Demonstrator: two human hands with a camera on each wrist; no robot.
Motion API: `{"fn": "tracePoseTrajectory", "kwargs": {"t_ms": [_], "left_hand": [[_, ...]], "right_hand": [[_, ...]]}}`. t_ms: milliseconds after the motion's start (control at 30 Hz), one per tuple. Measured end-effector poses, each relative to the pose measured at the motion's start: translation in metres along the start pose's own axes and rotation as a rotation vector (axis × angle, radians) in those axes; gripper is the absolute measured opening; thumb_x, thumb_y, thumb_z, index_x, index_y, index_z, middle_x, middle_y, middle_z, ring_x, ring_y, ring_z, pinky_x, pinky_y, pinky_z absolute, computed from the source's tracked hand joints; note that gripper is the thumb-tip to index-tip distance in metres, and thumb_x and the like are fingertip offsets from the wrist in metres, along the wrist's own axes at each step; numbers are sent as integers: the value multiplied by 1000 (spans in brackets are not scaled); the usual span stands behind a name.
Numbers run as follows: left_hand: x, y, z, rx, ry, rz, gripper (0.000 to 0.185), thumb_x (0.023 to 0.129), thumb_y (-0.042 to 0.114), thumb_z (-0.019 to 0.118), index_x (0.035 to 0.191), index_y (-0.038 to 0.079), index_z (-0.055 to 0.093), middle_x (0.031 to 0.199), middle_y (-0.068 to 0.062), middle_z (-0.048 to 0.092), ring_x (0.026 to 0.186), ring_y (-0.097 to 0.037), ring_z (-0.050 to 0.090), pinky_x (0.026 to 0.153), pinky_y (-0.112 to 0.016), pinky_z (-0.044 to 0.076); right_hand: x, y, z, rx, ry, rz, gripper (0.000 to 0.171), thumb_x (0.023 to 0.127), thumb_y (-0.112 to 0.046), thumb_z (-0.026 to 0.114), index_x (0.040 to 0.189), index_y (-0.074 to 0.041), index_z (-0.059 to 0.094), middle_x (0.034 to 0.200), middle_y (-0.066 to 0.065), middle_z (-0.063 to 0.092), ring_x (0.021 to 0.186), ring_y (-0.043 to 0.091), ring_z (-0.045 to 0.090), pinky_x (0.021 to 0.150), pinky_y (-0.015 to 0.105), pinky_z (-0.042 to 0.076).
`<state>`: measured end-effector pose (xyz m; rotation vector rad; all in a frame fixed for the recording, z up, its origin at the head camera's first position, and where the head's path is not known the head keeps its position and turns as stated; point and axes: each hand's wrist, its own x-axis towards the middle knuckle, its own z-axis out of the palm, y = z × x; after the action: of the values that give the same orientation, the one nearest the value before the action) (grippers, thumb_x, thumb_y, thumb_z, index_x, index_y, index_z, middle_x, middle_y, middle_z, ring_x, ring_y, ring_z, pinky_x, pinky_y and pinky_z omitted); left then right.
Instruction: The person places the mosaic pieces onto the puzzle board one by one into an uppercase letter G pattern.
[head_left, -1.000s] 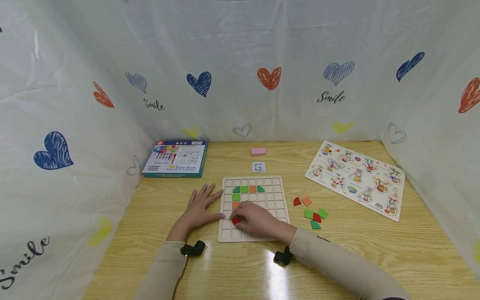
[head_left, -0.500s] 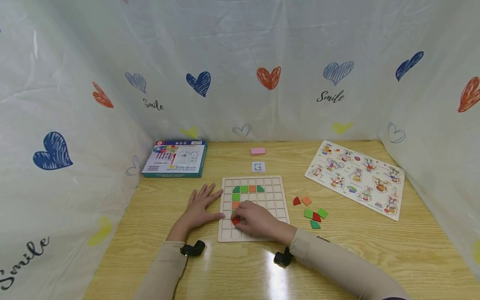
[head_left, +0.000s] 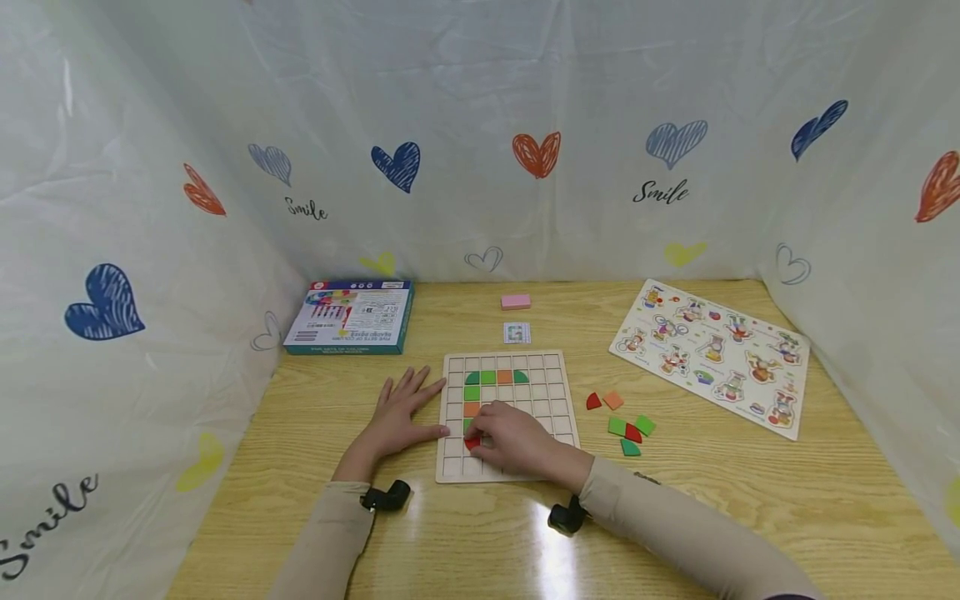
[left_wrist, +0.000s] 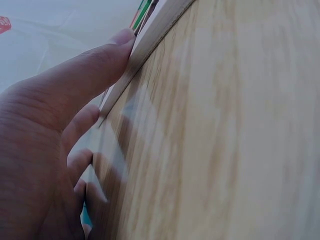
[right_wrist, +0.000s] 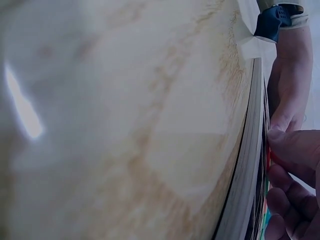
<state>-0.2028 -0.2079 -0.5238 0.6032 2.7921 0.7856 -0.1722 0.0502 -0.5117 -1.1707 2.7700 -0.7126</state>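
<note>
Grid board (head_left: 504, 417) holds green and orange tiles (head_left: 488, 378); right hand (head_left: 513, 440) presses red piece (head_left: 471, 444).

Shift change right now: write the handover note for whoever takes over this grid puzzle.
Left hand: flat on the table, fingers spread, thumb against the left edge of the wooden grid board.
Right hand: on the board, fingers holding a red piece low in the left columns.
Done: green and orange pieces fill part of the second row and run down the second column.
Left: most cells are bare; six loose pieces, red, orange and green, lie right of the board.
</note>
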Motion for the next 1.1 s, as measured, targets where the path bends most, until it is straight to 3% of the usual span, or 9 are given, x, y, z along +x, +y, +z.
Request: {"fn": "tracePoseTrajectory", "kwargs": {"t_ms": [533, 1100], "left_hand": [[1, 0, 1, -8, -9, -21, 88, 85, 60, 75, 159, 26, 40, 170, -9, 17, 157, -35, 2, 122, -59, -9], [1, 0, 1, -3, -10, -23, 89, 85, 59, 76, 159, 27, 38, 170, -8, 16, 157, -33, 1, 122, -57, -10]], "right_hand": [[-9, 11, -12, 70, 18, 51, 14, 93, -19, 70, 106, -19, 77, 96, -10, 65, 92, 6, 58, 82, 27, 52], [-61, 77, -56, 69, 149, 267, 11, 97, -17, 70, 105, -13, 75, 92, -7, 63, 81, 9, 55, 72, 32, 50]]}}
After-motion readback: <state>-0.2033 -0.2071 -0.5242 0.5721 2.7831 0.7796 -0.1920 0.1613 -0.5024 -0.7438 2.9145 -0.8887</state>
